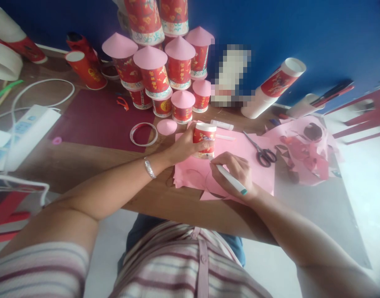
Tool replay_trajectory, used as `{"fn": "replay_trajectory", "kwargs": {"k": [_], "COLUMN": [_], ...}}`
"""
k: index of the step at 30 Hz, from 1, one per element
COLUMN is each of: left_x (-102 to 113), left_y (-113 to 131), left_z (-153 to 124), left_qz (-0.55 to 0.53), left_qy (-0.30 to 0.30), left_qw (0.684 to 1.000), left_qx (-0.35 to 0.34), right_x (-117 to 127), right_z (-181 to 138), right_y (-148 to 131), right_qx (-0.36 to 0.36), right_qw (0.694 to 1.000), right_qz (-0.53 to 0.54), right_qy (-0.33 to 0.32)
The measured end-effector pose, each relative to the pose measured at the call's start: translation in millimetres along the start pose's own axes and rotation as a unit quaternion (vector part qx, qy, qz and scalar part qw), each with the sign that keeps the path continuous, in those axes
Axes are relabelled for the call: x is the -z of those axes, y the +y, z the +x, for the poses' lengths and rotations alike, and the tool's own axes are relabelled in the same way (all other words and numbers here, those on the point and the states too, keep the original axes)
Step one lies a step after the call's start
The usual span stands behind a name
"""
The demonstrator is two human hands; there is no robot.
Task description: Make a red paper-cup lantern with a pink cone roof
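My left hand (186, 145) is closed around a red paper cup (205, 134) with a white rim and a patterned lower band. In my right hand (235, 169) is a white marker (231, 180) with a green end, its tip close to the cup's lower edge; whether it touches I cannot tell. Beneath both hands lie pink paper sheets (192, 178) with curved lines or cuts. Black-handled scissors (266, 157) rest on the paper to the right. A white capless tube or marker-like stick (222, 125) lies behind the cup.
Red cups with pink cone tops (151, 70) stand stacked at the back. Pink scraps (314, 153) pile up at right, near a tilted cup stack (275, 87). A white ring (144, 134) and a pink cone (166, 127) lie left of the cup. A power strip (31, 132) with cables sits far left.
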State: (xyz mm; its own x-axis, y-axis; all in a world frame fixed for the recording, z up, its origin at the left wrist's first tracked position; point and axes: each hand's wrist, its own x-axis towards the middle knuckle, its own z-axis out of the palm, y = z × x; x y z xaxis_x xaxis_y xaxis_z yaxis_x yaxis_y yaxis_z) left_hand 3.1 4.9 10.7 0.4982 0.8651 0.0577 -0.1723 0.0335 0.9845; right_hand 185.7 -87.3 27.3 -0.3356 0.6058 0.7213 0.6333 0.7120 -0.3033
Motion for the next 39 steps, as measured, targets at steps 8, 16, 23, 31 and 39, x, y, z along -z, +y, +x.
{"fn": "replay_trajectory", "kwargs": {"k": [8, 16, 23, 31, 39], "left_x": [0.2, 0.1, 0.2, 0.0, 0.7], "left_y": [-1.0, 0.1, -0.3, 0.7, -0.4], "left_z": [-0.2, -0.9, -1.1, -1.3, -1.0], "left_qz": [-0.002, 0.009, 0.021, 0.016, 0.016], "left_qy": [-0.001, 0.007, 0.008, 0.003, -0.001], "left_qw": [1.000, 1.000, 1.000, 1.000, 1.000], "left_qx": [0.004, 0.007, 0.004, 0.010, 0.013], "right_x": [1.7, -0.4, -0.6, -1.6, -1.9], "right_z": [0.3, -0.7, -1.7, -0.7, -0.6], "right_y": [0.1, -0.6, 0.3, 1.1, 2.7], "right_qx": [0.003, 0.003, 0.001, 0.005, 0.000], "right_qw": [1.000, 1.000, 1.000, 1.000, 1.000], "right_qz": [-0.015, -0.009, 0.010, -0.003, -0.004], "right_qy": [-0.016, -0.009, -0.008, 0.004, 0.014]}}
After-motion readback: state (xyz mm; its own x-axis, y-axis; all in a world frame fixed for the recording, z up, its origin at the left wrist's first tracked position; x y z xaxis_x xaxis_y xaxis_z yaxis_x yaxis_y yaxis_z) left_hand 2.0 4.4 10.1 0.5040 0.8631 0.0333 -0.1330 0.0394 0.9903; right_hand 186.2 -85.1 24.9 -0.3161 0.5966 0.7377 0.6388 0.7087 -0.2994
